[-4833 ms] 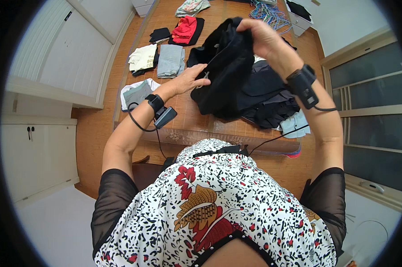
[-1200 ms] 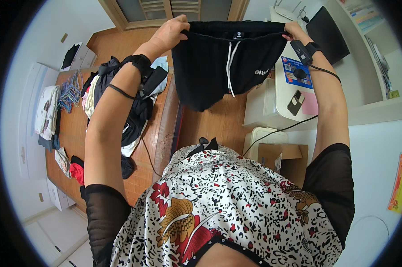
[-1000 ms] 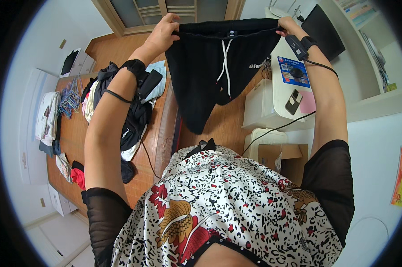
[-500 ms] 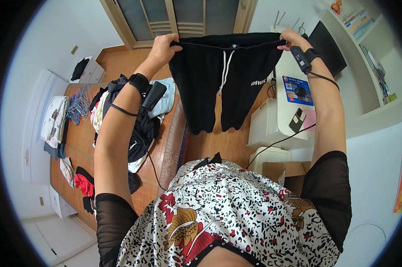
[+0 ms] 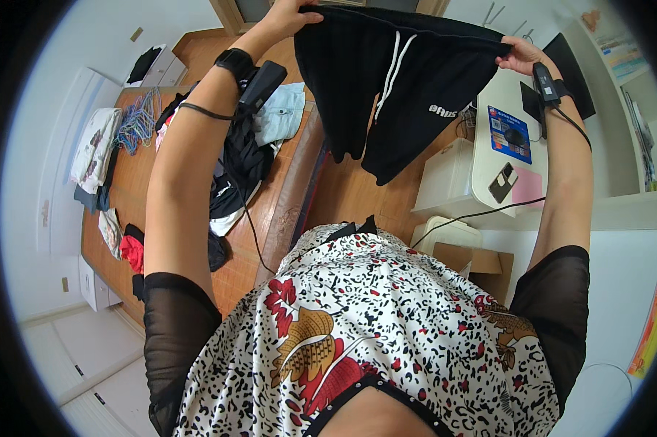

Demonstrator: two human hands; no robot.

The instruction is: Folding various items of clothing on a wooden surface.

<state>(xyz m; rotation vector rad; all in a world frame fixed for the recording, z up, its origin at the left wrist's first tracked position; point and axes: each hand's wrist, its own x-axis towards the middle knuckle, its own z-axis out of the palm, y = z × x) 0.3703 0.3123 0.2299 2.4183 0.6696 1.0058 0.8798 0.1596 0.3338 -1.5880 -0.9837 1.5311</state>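
Black shorts [image 5: 397, 87] with white drawstrings hang spread across the upper middle of the frame, legs drooping above the wooden surface [image 5: 197, 218]. At top centre the left hand [image 5: 292, 13] pinches one waistband corner in closed fingers; at upper right the right hand [image 5: 517, 57] grips the other.

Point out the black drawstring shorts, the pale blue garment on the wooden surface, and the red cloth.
black drawstring shorts [image 5: 416, 80], head view, front panel
pale blue garment [image 5: 283, 116], head view, middle
red cloth [image 5: 132, 253], head view, middle
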